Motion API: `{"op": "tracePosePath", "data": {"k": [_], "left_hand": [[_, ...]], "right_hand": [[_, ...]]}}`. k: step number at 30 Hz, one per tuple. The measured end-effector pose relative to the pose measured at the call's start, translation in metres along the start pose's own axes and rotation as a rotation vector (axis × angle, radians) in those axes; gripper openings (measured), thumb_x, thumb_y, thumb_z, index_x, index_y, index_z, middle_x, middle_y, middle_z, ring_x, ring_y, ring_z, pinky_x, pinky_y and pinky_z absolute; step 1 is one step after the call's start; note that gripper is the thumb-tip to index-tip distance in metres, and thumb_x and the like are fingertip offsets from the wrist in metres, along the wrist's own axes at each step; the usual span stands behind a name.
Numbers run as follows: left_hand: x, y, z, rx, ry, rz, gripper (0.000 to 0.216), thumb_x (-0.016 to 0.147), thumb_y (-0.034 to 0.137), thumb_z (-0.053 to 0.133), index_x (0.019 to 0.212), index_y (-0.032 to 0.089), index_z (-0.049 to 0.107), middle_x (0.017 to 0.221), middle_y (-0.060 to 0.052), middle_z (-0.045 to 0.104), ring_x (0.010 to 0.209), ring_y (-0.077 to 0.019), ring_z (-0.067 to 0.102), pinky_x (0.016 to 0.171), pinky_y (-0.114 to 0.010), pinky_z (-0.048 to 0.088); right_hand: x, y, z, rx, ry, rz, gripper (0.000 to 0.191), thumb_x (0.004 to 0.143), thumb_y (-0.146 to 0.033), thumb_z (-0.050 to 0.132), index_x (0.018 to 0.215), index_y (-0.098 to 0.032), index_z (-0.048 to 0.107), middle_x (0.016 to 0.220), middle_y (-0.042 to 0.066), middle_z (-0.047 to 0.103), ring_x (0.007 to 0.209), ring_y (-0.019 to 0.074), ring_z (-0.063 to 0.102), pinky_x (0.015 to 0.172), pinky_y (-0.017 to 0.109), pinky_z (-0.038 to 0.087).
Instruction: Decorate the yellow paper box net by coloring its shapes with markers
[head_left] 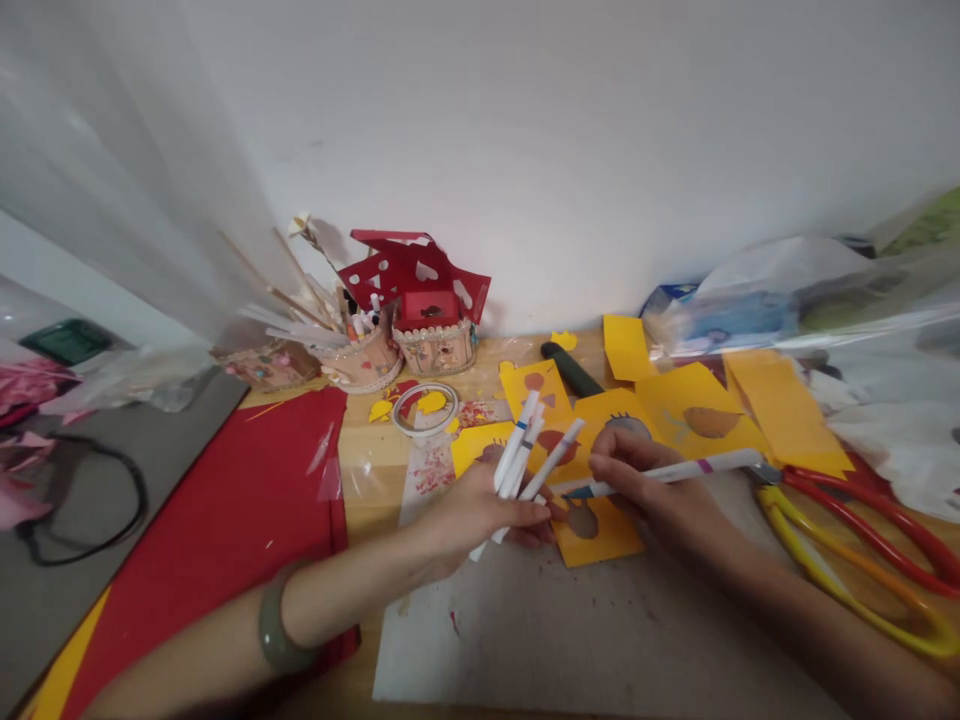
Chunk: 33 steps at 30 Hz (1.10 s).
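My left hand (480,515) is closed around a bunch of several white marker pens (529,450) that fan up and to the right. A green bangle (279,625) circles that wrist. My right hand (651,490) pinches one more white marker pen (694,468), which lies almost level with its tip pointing left toward the bunch. Both hands hover over yellow paper pieces (600,530) carrying brown cut-out shapes, on a grey mat (600,640).
A red paper sheet (240,510) lies at left beside a grey board with a black cord (82,500). Craft pots of sticks and pens (360,350) and red cut paper (412,270) stand by the wall. A tape ring (424,408), red and yellow scissors (862,560), and plastic bags (787,290) are at right.
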<state>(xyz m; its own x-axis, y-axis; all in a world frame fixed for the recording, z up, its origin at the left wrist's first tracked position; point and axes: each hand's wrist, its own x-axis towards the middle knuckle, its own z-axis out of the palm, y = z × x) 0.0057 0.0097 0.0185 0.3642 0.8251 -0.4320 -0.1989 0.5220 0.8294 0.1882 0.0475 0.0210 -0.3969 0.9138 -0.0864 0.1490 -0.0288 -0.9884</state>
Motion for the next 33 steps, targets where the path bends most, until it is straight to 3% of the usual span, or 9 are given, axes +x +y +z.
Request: {"op": "tracePosePath", "data": {"k": [3,8,15,21,27,33], "left_hand": [[0.001,0.001,-0.002,-0.034,0.003,-0.029,0.038,0.064,0.015,0.071,0.099,0.015,0.058,0.083,-0.004,0.065,0.068,-0.0135,0.065,0.064,-0.025,0.05],[0.002,0.004,-0.003,-0.067,0.05,-0.04,0.033,0.057,0.009,0.072,0.086,0.012,0.057,0.076,-0.002,0.064,0.066,-0.0139,0.064,0.064,-0.026,0.051],[0.001,0.008,0.001,-0.038,0.035,-0.044,0.046,0.055,0.009,0.072,0.097,0.013,0.056,0.085,-0.005,0.066,0.076,-0.0178,0.065,0.069,-0.029,0.051],[0.001,0.004,0.0,-0.058,0.051,-0.04,0.037,0.056,0.013,0.074,0.09,0.012,0.06,0.08,-0.005,0.067,0.069,-0.015,0.065,0.066,-0.026,0.051],[0.003,-0.002,-0.006,-0.022,0.018,-0.049,0.034,0.063,0.019,0.072,0.094,0.011,0.06,0.087,-0.009,0.068,0.08,-0.0194,0.067,0.074,-0.029,0.05],[0.002,-0.001,-0.004,-0.015,0.024,-0.048,0.027,0.065,0.017,0.07,0.09,0.01,0.062,0.089,-0.01,0.068,0.079,-0.0191,0.067,0.074,-0.029,0.05]], "right_hand": [[-0.001,0.004,0.0,0.013,-0.027,-0.008,0.032,0.07,-0.043,0.062,0.054,-0.021,0.044,0.05,-0.006,0.036,0.046,0.0093,0.031,0.043,0.024,0.023],[-0.007,-0.003,0.002,0.022,0.002,0.102,0.031,0.075,-0.045,0.054,0.056,-0.021,0.05,0.05,-0.005,0.039,0.044,0.0102,0.034,0.041,0.025,0.022],[-0.003,-0.001,0.003,0.062,-0.001,0.085,0.031,0.072,-0.042,0.056,0.054,-0.022,0.042,0.05,-0.006,0.037,0.042,0.0085,0.033,0.041,0.024,0.02],[-0.005,0.004,0.001,0.071,0.009,0.072,0.029,0.078,-0.041,0.053,0.057,-0.021,0.047,0.05,-0.006,0.037,0.044,0.0088,0.034,0.041,0.024,0.023],[-0.012,-0.002,0.0,0.082,-0.023,0.073,0.04,0.084,-0.05,0.038,0.063,-0.02,0.053,0.051,-0.002,0.052,0.046,0.012,0.046,0.045,0.025,0.035],[-0.018,0.002,-0.009,-0.064,0.039,0.071,0.023,0.073,-0.034,0.062,0.062,-0.02,0.048,0.058,-0.004,0.049,0.056,0.0113,0.047,0.049,0.023,0.033]]}}
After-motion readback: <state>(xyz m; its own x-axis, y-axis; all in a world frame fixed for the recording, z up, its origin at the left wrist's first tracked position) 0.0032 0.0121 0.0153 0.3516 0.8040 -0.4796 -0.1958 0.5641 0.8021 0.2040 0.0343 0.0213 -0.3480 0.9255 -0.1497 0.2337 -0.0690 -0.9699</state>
